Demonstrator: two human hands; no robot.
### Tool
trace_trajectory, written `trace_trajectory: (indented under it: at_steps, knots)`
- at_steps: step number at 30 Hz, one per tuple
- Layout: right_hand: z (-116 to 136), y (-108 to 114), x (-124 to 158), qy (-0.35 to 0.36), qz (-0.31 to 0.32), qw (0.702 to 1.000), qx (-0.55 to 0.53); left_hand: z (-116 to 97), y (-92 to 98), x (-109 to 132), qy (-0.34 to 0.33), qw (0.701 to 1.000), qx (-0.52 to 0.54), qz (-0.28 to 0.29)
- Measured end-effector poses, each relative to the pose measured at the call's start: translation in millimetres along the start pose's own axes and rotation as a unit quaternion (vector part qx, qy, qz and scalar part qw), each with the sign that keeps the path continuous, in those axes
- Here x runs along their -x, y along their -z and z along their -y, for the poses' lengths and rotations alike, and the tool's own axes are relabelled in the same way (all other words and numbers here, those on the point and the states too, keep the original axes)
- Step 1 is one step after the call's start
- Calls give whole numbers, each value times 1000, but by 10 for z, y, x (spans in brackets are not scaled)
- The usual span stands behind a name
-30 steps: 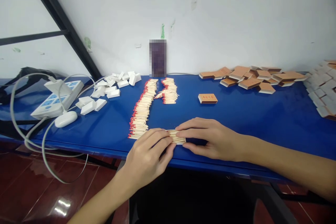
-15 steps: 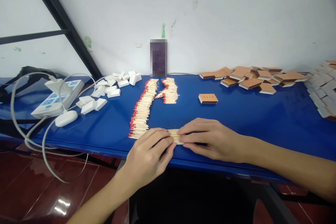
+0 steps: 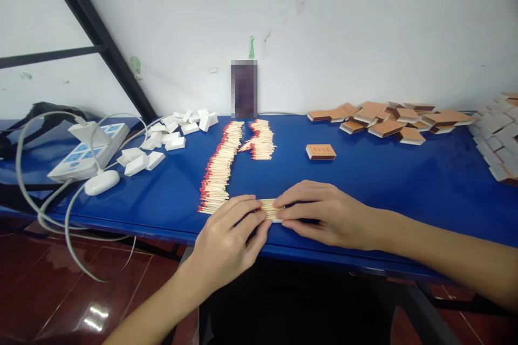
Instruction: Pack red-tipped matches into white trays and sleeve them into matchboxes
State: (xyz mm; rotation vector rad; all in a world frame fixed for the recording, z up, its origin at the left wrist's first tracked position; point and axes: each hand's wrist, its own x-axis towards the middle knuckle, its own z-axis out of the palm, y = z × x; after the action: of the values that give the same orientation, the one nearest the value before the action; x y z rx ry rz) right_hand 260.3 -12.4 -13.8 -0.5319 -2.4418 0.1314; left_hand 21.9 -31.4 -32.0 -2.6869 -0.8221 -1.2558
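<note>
Between my hands, near the front edge of the blue table, lies a small bundle of matches with a white edge, apparently a matchbox tray, showing along its near side. My left hand closes on its left end, fingers bent over the matches. At the right end, my right hand holds it between thumb and fingertips. The fingers cover both ends of the bundle. A long row of red-tipped matches lies just beyond my left hand, and a shorter pile of matches sits to its right.
One closed orange matchbox lies beyond my right hand. Several more matchboxes are heaped at the back right, beside a stack at the far right. White trays and a power strip with cables occupy the left.
Both hands stay on the bundle in nearly the same place. The left fingertips have shifted very slightly over the matches; everything else looks unmoved.
</note>
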Motion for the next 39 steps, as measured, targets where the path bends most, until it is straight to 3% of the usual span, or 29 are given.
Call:
trace_trajectory:
  at_steps: [14, 27, 39]
  knots:
    - [12, 22, 7, -6, 5, 1000, 29, -22, 1, -34, 16, 1000, 3, -9]
    - [20, 0, 5, -14, -6, 1000, 15, 3, 27, -52, -17, 999, -42, -3]
    - [38, -19, 0, -19, -4, 999, 35, -9, 70, -66, -20, 998, -53, 30]
